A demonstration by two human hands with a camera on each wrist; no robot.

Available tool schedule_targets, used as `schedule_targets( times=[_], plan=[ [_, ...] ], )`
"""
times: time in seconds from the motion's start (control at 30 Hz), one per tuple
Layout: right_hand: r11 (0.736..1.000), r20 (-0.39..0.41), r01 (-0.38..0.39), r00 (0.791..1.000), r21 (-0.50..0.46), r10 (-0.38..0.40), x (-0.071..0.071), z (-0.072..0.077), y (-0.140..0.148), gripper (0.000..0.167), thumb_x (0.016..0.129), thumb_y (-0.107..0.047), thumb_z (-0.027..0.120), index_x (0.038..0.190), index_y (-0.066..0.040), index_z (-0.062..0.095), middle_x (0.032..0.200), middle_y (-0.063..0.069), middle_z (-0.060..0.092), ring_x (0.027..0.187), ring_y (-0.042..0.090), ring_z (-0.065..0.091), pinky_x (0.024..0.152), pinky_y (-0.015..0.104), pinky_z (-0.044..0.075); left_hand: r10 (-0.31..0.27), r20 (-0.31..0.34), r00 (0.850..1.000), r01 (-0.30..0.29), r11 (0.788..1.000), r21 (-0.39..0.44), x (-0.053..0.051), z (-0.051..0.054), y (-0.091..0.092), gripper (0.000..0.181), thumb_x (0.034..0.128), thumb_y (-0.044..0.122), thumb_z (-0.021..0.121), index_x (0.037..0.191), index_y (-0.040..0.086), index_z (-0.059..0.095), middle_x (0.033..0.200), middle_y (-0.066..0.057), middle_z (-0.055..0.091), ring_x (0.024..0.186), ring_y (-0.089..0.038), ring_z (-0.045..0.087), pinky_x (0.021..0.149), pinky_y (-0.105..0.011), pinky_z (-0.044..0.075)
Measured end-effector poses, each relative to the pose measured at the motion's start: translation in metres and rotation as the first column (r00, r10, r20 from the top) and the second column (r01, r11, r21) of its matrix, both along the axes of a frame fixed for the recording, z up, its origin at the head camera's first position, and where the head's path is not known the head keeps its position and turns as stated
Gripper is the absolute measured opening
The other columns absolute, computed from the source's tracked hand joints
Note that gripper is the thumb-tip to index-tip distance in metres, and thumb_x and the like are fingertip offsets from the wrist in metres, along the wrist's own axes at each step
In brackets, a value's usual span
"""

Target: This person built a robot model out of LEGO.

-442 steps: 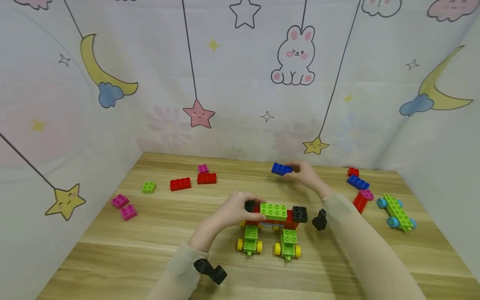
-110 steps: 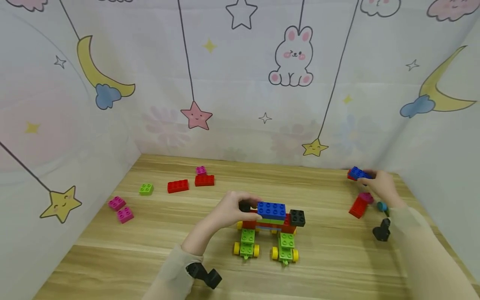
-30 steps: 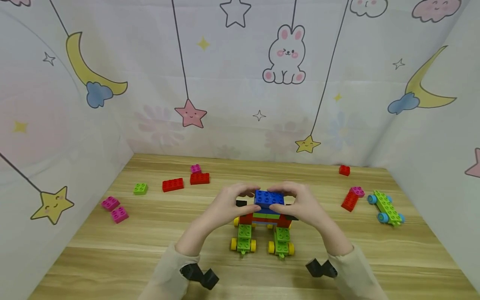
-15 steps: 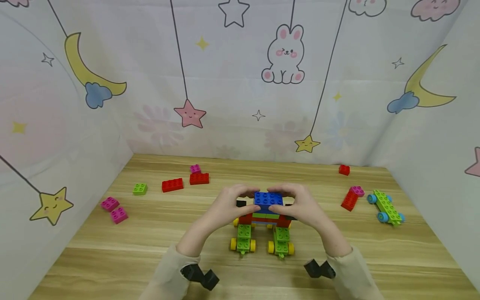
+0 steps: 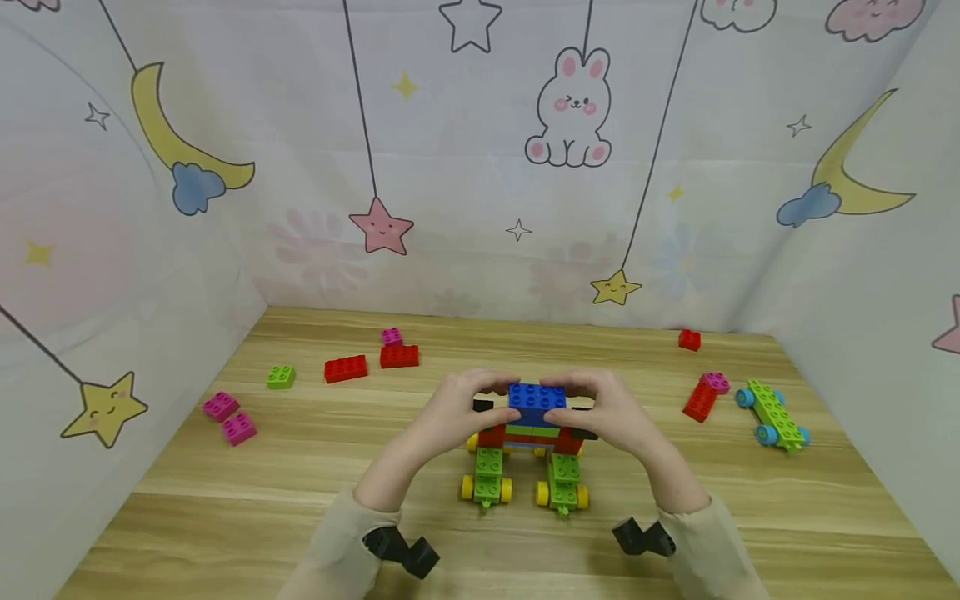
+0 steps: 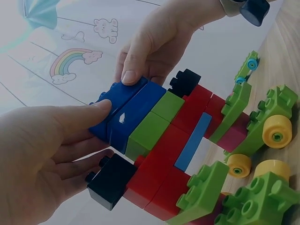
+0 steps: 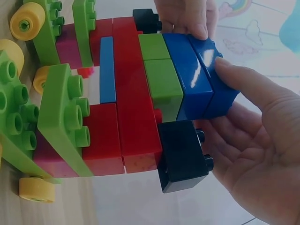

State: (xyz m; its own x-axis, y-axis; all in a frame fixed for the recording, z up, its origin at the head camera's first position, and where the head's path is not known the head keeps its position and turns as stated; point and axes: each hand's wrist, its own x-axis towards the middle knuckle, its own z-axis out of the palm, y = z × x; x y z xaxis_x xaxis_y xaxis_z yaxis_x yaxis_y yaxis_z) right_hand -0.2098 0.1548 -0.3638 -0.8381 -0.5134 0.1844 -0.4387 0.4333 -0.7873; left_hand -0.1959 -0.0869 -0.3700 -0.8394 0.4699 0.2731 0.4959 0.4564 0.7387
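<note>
A brick-built vehicle stands on the table, with green wheeled bases (image 5: 488, 487) on yellow wheels. Red bricks (image 7: 136, 93) rise above these, bearing a green layer (image 7: 161, 79) and black bricks (image 6: 111, 182) at both ends. Two stacked blue bricks form its top; the upper blue brick (image 5: 537, 395) sits flush on the lower blue brick (image 7: 190, 77), as the right wrist view shows. My left hand (image 5: 459, 410) grips the left end of the upper blue brick, thumb in front and fingers behind. My right hand (image 5: 613, 414) holds its right end the same way.
At the right lie a green car base (image 5: 776, 414) with blue wheels, a red brick (image 5: 700, 402), a pink brick (image 5: 716, 382) and a small red brick (image 5: 689, 339). Leftward are red bricks (image 5: 346, 368), a green brick (image 5: 281, 377) and pink bricks (image 5: 238, 428). Fabric walls (image 5: 465, 275) enclose the table.
Since 3.7 seconds ago, my right hand has brought the second blue brick from the far right onto the first. Within the last second it has gone from slightly askew to level.
</note>
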Motion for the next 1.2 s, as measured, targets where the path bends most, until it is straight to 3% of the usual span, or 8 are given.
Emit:
schedule_targets(
  times=[0.37, 0.83, 1.2],
  plan=[
    [1.000, 0.041, -0.009, 0.999, -0.015, 0.009, -0.0013, -0.0023, 0.0030, 0.041, 0.087, -0.015, 0.074, 0.123, 0.002, 0.065, 0.116, 0.017, 0.070, 0.106, 0.030, 0.067, 0.092, 0.043, 0.055, 0.007, 0.058, 0.998, -0.008, 1.000, 0.003, -0.0019, -0.0010, 0.0015, 0.043, 0.0899, 0.022, 0.071, 0.128, 0.002, 0.064, 0.119, -0.014, 0.069, 0.110, -0.028, 0.064, 0.092, -0.045, 0.054],
    [1.000, 0.079, -0.009, 0.997, 0.004, 0.008, -0.0001, 0.0000, 0.0013, 0.041, 0.089, -0.015, 0.072, 0.125, 0.004, 0.063, 0.118, 0.020, 0.068, 0.108, 0.033, 0.066, 0.092, 0.046, 0.054, 0.007, 0.085, 0.996, -0.009, 1.000, 0.018, -0.0042, -0.0046, -0.0004, 0.041, 0.0901, 0.021, 0.071, 0.127, 0.004, 0.065, 0.115, -0.012, 0.070, 0.109, -0.028, 0.065, 0.090, -0.042, 0.056],
    [1.000, 0.105, -0.010, 0.994, -0.004, 0.010, -0.0025, 0.0002, 0.0020, 0.043, 0.089, -0.017, 0.072, 0.125, 0.004, 0.062, 0.119, 0.022, 0.067, 0.109, 0.034, 0.065, 0.092, 0.047, 0.055, -0.008, 0.096, 0.995, 0.004, 0.999, 0.046, -0.0070, -0.0049, -0.0002, 0.040, 0.0895, 0.020, 0.072, 0.124, 0.001, 0.066, 0.112, -0.014, 0.071, 0.107, -0.031, 0.066, 0.090, -0.049, 0.055]
  ],
)
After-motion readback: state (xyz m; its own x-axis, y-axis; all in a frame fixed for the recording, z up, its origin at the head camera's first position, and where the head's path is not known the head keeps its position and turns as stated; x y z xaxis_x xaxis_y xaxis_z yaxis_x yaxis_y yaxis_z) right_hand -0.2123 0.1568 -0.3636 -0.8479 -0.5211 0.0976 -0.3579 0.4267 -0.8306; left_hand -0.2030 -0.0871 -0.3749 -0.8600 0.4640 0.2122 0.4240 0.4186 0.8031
